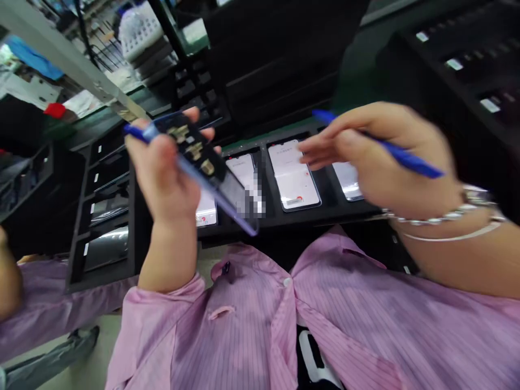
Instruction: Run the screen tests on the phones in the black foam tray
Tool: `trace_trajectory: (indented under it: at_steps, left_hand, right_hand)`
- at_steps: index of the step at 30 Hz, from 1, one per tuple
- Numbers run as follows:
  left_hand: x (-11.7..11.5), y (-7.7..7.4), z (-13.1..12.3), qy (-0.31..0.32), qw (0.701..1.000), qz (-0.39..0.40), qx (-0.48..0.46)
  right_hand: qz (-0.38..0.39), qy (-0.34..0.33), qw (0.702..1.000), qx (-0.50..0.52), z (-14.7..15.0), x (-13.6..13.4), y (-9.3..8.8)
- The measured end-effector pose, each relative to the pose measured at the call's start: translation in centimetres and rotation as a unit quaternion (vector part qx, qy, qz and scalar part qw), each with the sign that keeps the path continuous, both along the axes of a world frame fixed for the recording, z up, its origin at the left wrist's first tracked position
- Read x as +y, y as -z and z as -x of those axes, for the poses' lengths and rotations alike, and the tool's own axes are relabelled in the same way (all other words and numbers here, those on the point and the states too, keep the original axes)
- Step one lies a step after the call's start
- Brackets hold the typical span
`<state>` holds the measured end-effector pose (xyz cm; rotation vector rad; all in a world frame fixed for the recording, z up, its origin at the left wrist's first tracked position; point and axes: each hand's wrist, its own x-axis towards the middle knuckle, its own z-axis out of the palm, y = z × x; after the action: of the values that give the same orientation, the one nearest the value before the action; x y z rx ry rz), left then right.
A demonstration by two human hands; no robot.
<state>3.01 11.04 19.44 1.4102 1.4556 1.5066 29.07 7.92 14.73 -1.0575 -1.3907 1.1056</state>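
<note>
My left hand grips a dark phone with a blue rim, tilted, its back with gold parts facing me. My right hand is closed round a blue pen that sticks out past my wrist; the fingers are blurred by motion and hover over a lit phone lying in a black tray. More lit phones lie beside it in the same tray. A bracelet sits on my right wrist.
Black slotted racks with more devices stand at the left, and dark trays at the upper right. A grey frame bar crosses the upper left. Another person's purple sleeve shows at the left edge.
</note>
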Motion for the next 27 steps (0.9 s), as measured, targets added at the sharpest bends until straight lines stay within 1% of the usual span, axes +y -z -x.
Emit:
trace_trajectory:
  at_steps: [1, 2, 3, 4, 5, 7, 9, 11, 14, 16, 18, 19, 23, 27]
  left_hand:
    - [1.7, 0.7, -0.9, 0.025, 0.997, -0.021, -0.073]
    - [3.2, 1.4, -1.7, 0.035, 0.992, -0.036, -0.118]
    - [4.4, 2.1, -2.3, 0.044, 0.989, -0.043, -0.137]
    - [5.3, 2.8, -2.8, 0.042, 0.987, -0.046, -0.148]
    - [6.0, 3.5, -3.2, 0.039, 0.987, -0.042, -0.152]
    - [6.9, 4.8, -3.6, 0.036, 0.987, -0.020, -0.155]
    - [7.1, 5.9, -3.5, 0.050, 0.985, 0.003, -0.166]
    - [6.8, 6.4, -3.2, 0.072, 0.979, 0.005, -0.192]
    - [5.4, 6.3, -2.9, 0.120, 0.967, -0.007, -0.226]
    - [4.4, 6.1, -3.1, 0.177, 0.958, -0.005, -0.225]
    - [3.4, 6.0, -3.4, 0.225, 0.954, -0.007, -0.200]
    - [3.0, 6.0, -3.6, 0.233, 0.955, -0.010, -0.185]
    - [1.6, 5.9, -4.2, 0.217, 0.965, -0.030, -0.146]
    - [0.9, 5.6, -4.4, 0.200, 0.969, -0.046, -0.135]
  right_hand:
    - [-0.022, -0.063, 0.998, 0.019, 1.9, 0.9, -0.1]
    - [-0.034, -0.111, 0.993, 0.036, 3.6, 1.8, 0.0]
    - [-0.038, -0.142, 0.989, 0.033, 5.1, 2.7, 0.4]
    - [-0.034, -0.159, 0.986, 0.023, 6.3, 3.6, 1.0]
    - [-0.029, -0.161, 0.987, 0.009, 7.3, 4.4, 1.7]
    - [-0.019, -0.143, 0.990, -0.010, 8.3, 5.6, 3.1]
    - [0.013, -0.130, 0.991, 0.025, 8.6, 6.3, 3.9]
    - [0.083, -0.132, 0.983, 0.095, 8.2, 6.5, 3.8]
    - [0.196, -0.172, 0.946, 0.192, 7.2, 6.5, 2.4]
    - [0.222, -0.190, 0.930, 0.224, 6.5, 6.7, 1.5]
    - [0.217, -0.179, 0.932, 0.228, 5.9, 6.9, 1.1]
    - [0.212, -0.166, 0.937, 0.223, 5.6, 7.0, 1.0]
    - [0.175, -0.112, 0.958, 0.196, 5.1, 6.7, 0.8]
    - [0.125, -0.062, 0.982, 0.124, 5.0, 5.7, 0.6]
